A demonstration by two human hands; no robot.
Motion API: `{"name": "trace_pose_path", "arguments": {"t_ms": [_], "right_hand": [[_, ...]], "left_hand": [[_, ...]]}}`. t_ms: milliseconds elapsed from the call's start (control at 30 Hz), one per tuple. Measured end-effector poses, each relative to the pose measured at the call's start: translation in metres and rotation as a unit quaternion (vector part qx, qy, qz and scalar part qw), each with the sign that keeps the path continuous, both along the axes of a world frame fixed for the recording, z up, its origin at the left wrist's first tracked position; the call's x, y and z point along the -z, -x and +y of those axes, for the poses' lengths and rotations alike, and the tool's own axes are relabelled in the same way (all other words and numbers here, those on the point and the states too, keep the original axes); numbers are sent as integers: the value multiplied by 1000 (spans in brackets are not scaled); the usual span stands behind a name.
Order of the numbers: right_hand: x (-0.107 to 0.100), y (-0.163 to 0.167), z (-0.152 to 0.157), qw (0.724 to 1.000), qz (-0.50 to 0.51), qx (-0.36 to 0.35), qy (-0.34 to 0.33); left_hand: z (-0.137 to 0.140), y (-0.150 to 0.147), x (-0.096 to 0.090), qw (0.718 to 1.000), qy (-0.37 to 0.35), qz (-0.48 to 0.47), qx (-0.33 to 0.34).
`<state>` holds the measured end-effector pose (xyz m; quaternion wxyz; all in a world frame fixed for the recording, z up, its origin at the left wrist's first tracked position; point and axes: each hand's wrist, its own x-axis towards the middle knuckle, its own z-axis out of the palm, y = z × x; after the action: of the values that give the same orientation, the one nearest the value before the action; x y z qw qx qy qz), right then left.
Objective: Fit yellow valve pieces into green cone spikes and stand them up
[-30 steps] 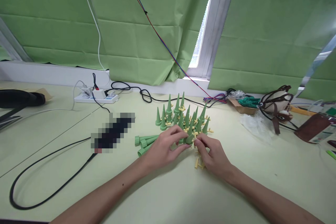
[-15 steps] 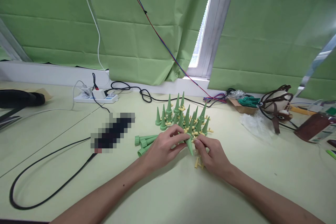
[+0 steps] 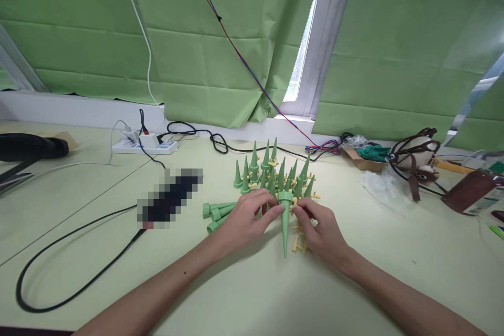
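Note:
My left hand (image 3: 251,214) grips a green plant watering spike (image 3: 285,228) near its ribbed cap, with the pointed end toward me. At the cap's right side, my right hand (image 3: 321,227) pinches a small yellow valve piece (image 3: 295,203); whether it is seated in the spike I cannot tell. Behind both hands stand several green spikes (image 3: 281,174), points up, many with yellow pieces at their bases. Several more spikes (image 3: 220,206) lie on their sides left of my left hand, partly hidden by it. Loose yellow pieces (image 3: 295,245) lie under my right hand.
A blurred-out dark object (image 3: 169,202) with a black cable lies to the left. Farther back is a power strip (image 3: 167,148). On the right are a cardboard box (image 3: 364,164), a clear plastic bag (image 3: 384,189) and a dark red bottle (image 3: 468,191) on its side.
The spike in my left hand has turned so its cap shows at the top and its whole length points toward me. My right hand keeps its pinch beside it.

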<state>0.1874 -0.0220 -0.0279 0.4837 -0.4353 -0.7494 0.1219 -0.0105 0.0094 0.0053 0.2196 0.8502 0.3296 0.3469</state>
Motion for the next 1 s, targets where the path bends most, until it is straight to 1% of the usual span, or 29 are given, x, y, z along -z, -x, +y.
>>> {"name": "trace_pose_path", "arguments": {"t_ms": [167,333,733,867,1000], "right_hand": [[-1,0,-1,1000,-1,-16,3],[0,-1,-1,1000,-2,-24,1],[-1,-2,0,999,-22,-28,7],[0,-1,-1,999,-26,-31,5],[1,-1,-1,999,-34,-31,-8]], "left_hand": [[0,0,0,999,27,13,12],[1,2,1,999,29,17,19],[3,4,5,999,-25,1,36],[3,5,7,998,-46,-5,48],[2,6,9,994,-73,-10,75]]}}
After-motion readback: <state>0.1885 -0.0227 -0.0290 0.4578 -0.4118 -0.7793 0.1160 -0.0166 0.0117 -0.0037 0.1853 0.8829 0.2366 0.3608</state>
